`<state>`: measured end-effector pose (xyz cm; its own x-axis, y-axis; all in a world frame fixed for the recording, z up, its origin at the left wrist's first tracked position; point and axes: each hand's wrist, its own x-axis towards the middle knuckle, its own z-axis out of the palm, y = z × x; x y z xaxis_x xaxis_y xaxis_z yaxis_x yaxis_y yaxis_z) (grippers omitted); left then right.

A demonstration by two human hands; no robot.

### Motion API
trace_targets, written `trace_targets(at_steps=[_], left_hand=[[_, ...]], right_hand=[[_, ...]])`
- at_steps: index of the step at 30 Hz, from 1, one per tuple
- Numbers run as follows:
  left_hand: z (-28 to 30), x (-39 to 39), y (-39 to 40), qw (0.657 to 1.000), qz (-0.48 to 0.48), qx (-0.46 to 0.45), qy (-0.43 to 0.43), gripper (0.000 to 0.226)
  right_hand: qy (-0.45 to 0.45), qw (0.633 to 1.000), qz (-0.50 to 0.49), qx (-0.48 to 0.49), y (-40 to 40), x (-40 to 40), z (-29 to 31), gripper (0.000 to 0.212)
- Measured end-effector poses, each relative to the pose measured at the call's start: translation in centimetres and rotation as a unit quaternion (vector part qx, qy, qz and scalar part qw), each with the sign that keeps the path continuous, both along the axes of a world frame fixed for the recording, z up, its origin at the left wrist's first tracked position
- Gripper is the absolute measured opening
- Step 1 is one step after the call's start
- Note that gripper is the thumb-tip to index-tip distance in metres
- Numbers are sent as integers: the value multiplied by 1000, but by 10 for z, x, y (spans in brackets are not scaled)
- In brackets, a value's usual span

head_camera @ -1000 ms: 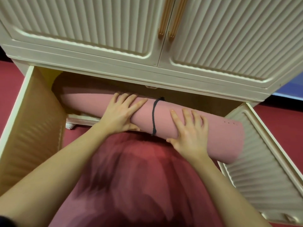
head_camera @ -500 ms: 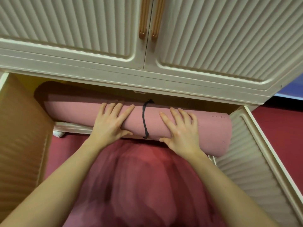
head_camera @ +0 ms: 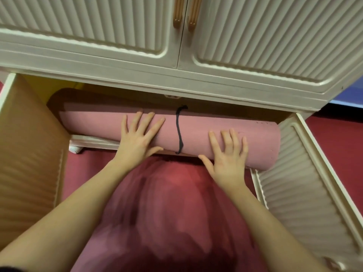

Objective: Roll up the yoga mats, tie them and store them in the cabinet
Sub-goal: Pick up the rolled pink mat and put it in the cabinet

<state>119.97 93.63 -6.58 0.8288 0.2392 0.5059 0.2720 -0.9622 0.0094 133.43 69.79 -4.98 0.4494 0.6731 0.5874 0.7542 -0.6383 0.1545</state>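
Your left hand [head_camera: 137, 140] and right hand [head_camera: 227, 154] lie flat on the rolled pink yoga mat [head_camera: 196, 132], fingers straight and spread, pressing rather than gripping — neither has hold of anything. The mat, bound at its middle by a dark tie [head_camera: 179, 132], lies across the mouth of the lower compartment of the cream cabinet [head_camera: 137, 75], its left end already in shadow inside, its right end jutting out just beside the open right door [head_camera: 306, 173]. The open left door [head_camera: 29, 146] stands clear of it.

Rolling and tying look done for this mat; you appear to be at the storing step. The next move likely calls for an even push from both palms — the right end seems to need more travel so the roll sits square inside and both doors can close. Watch that end against the door's edge.

No brand, label or legible writing shows; only a few small marks near the mat's right end, too faint to read.
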Motion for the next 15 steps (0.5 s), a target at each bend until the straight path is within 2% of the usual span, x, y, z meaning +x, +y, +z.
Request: trace_targets(at_steps=[4, 6, 10, 15], left_hand=[[0, 2, -3, 999, 15, -2, 31, 115], [2, 4, -1, 999, 27, 5, 34, 114], [4, 11, 7, 999, 40, 27, 18, 102], [-2, 24, 2, 997, 76, 9, 24, 86]], right_hand=[[0, 999, 7, -34, -2, 7, 1, 91], [-19, 999, 8, -41, 0, 12, 3, 99], [-58, 997, 37, -43, 11, 23, 10, 94], [-16, 999, 44, -26, 24, 44, 7, 88]])
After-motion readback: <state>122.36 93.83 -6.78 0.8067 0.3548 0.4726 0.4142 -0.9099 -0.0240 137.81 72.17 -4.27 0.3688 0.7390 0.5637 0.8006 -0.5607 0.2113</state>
